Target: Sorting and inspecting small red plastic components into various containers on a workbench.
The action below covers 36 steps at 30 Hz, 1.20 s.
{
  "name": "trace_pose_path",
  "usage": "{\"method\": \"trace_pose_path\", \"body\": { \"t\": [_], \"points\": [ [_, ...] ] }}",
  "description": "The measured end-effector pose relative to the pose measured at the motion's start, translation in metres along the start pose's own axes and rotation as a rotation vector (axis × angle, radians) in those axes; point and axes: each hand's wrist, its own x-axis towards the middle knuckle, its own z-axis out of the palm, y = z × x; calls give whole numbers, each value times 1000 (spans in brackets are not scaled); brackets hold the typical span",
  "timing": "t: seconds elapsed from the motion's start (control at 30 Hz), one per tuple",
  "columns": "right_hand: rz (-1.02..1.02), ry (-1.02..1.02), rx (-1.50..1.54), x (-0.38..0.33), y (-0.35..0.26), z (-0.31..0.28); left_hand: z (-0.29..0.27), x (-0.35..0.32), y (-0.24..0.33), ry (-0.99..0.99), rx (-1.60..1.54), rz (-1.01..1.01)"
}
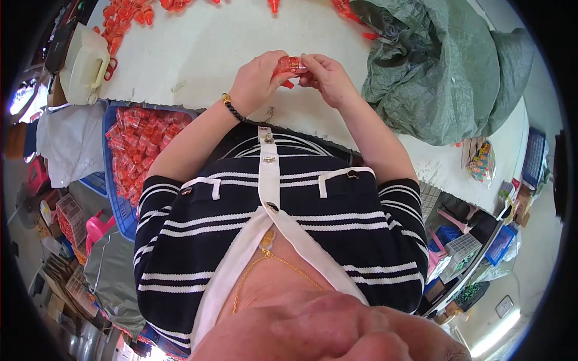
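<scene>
Both hands meet over the white table [198, 48] at about 12 o'clock in the view. The left hand [256, 81] and the right hand [328, 75] together hold a small translucent red plastic part [291, 65], which sits between them just above the table edge. The fingertips of both hands are pinched onto it, thumbs underneath and the remaining fingers curled close together.

At 9 o'clock, below the table edge, a blue crate [123, 210] is filled with many like red parts [138, 150] (heaped nearly to the rim). More loose red pieces [120, 24] lie on the table at 11 o'clock, beside a cream plastic jug [84, 63]. At 2 o'clock a large green woven sack [445, 66] rests crumpled on the table; its contents cannot be made out. Small blue and white baskets [475, 243] stand at 4 o'clock; what they hold is too small to tell.
</scene>
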Motion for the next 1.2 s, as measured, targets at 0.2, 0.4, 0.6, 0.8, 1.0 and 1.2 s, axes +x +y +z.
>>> {"method": "trace_pose_path", "body": {
  "t": [0.2, 0.4, 0.6, 0.8, 1.0, 1.2],
  "points": [
    [205, -70, -54, -2, -10, -8, 4, -5, -4, -43, 80, 84],
    [-678, 493, -1321, 31, -56, -66, 14, -3, -13, 93, -833, -687],
    [-558, 872, -2145, 61, -84, -144, -1, 5, -10, 71, -1095, -978],
    [-710, 732, -1908, 45, -84, -118, 0, 5, -8, 114, -1191, -1028],
    [-731, 48, -1022, -4, -46, -4, -2, 11, -11, 84, -1150, -1052],
    [-821, -102, -1124, -7, -33, 17, -6, 9, -12, 69, -1189, -1041]
  ]
}}
